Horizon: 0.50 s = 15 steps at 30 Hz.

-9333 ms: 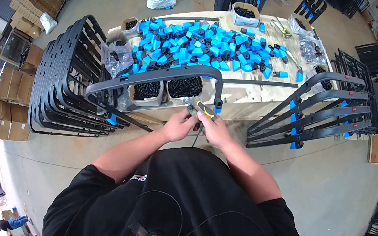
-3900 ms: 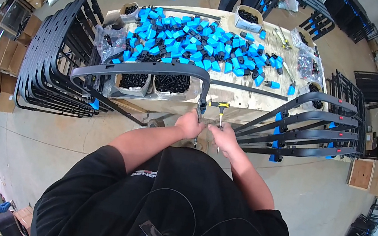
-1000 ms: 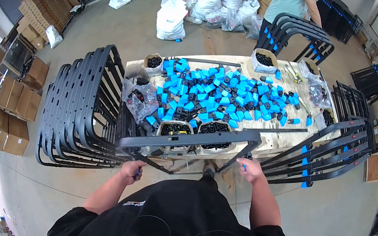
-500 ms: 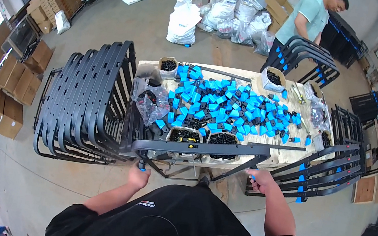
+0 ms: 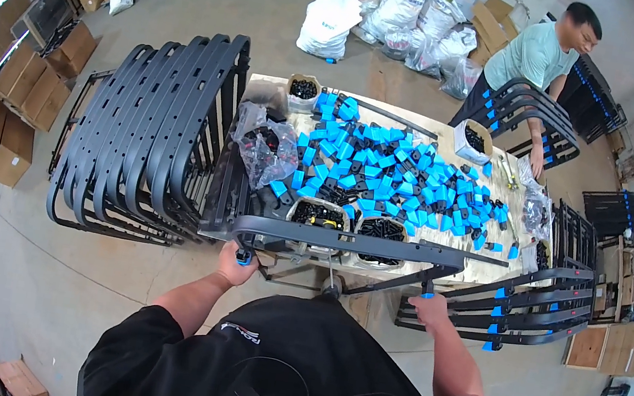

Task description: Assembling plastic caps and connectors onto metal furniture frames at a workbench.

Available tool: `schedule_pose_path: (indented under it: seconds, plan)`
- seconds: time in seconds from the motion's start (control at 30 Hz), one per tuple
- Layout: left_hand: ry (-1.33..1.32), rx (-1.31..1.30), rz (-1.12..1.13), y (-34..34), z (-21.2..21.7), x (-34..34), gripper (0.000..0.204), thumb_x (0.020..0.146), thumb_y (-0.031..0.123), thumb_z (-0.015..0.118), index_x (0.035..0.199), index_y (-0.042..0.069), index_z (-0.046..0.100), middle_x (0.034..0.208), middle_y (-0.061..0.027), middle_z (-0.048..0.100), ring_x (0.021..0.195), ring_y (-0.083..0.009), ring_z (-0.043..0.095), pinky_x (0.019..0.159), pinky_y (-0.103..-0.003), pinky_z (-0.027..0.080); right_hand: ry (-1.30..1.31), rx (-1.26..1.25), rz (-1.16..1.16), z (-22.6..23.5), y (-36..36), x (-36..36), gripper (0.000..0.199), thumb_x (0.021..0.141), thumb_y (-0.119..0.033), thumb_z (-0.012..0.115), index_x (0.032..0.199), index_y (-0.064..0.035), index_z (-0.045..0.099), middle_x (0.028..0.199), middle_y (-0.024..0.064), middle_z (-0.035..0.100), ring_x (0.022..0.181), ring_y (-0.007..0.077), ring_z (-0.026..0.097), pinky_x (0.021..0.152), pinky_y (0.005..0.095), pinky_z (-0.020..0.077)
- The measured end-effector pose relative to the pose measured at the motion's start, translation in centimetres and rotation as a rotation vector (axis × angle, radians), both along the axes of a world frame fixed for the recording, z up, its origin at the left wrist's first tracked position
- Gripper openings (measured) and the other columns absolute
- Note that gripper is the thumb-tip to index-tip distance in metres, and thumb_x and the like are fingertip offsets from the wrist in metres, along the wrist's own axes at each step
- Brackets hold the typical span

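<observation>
A dark metal frame with rounded corners lies across the near edge of the table, its legs pointing toward me. My left hand is closed round a black-and-blue end piece at the frame's left leg. Closed too, my right hand grips another black-and-blue end piece at the right leg. Both palms hide part of these pieces. Beyond the frame, a wide heap of blue-and-black plastic pieces covers the table. Two tubs of small black parts stand just behind the frame's bar.
Upright dark frames stand in a row left of the table. More frames with blue ends are stacked at the right. A co-worker stands beyond the far right corner, one hand reaching to the table. White sacks sit behind.
My right hand has closed round the right end piece. My left hand has moved slightly up and left. The co-worker has reached an arm toward the table. The whole view has shifted a little.
</observation>
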<state>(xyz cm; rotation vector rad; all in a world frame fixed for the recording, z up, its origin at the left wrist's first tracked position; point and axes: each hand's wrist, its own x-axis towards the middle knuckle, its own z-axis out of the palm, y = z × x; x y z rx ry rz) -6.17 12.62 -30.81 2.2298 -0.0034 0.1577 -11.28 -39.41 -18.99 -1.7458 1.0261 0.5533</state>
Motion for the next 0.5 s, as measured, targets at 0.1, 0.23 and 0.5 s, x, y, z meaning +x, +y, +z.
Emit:
schedule_pose_path:
  seconds: [0.1,0.23,0.5]
  plan:
    - [0.087,-0.057,-0.076,-0.2,-0.6,0.6,0.024,0.074,0.019,0.074,0.094,0.008,0.067,0.090,-0.0181,0.069,0.086,-0.0405,0.065,0.079,-0.047,0.054,-0.275,-0.269,0.069,-8.1,-2.5,-2.3,0.035,0.075,-0.024,0.084,0.092,0.0008,0.064,0.076,0.0093,0.065,0.068,0.0225,0.063,0.064,0.0402,0.0515]
    - [0.015,0.045,-0.110,2.0,-5.9,0.2,0.024,0.075,0.018,0.075,0.095,0.008,0.067,0.089,-0.0165,0.070,0.086,-0.0377,0.067,0.080,-0.043,0.054,-0.448,-0.506,0.071,-9.7,-0.4,-0.9,0.076,0.077,-0.030,0.082,0.136,0.0077,0.052,0.118,0.0236,0.069,0.109,0.0344,0.068,0.096,0.0423,0.0510]
    - [0.212,-0.144,-0.193,0.4,-1.5,0.1,0.035,0.081,0.013,0.077,0.112,0.004,0.063,0.104,-0.0073,0.069,0.096,-0.0212,0.068,0.090,-0.034,0.052,-0.534,-0.060,0.138,-12.9,-3.0,-1.1,0.077,0.076,-0.016,0.084,0.143,-0.0019,0.050,0.124,0.0120,0.066,0.114,0.0223,0.061,0.103,0.0366,0.0464]
